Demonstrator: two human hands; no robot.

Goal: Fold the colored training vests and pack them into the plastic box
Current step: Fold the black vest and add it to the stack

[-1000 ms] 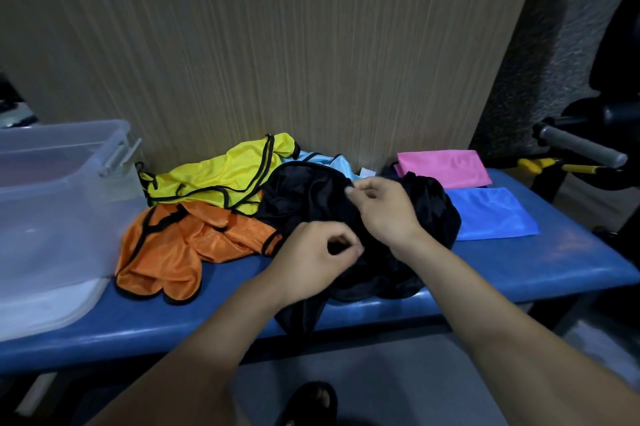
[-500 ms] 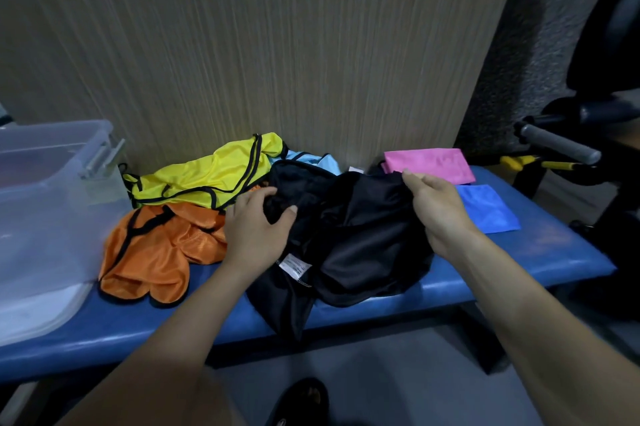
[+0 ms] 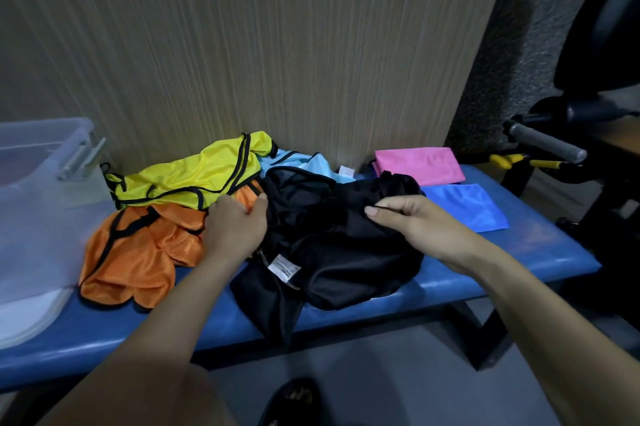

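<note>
Head view, plastic box point(image 3: 45, 162) left, hands point(image 3: 239, 228) gripping black vest point(image 3: 346, 252)

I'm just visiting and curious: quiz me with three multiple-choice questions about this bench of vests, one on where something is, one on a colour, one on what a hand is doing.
1. Where is the clear plastic box?
A. at the left end of the blue padded bench
B. on the floor
C. against the wall behind the pink vest

2. Which folded vest lies nearest the wall?
A. orange
B. pink
C. black

3. What is the right hand doing?
A. resting flat on the bench
B. hanging empty
C. pinching the black vest

Answers:
1 A: the clear plastic box sits on the blue padded bench at its left end.
2 B: the folded pink vest lies behind the folded blue vest.
3 C: the right hand pinches an edge of the crumpled black vest.
</note>
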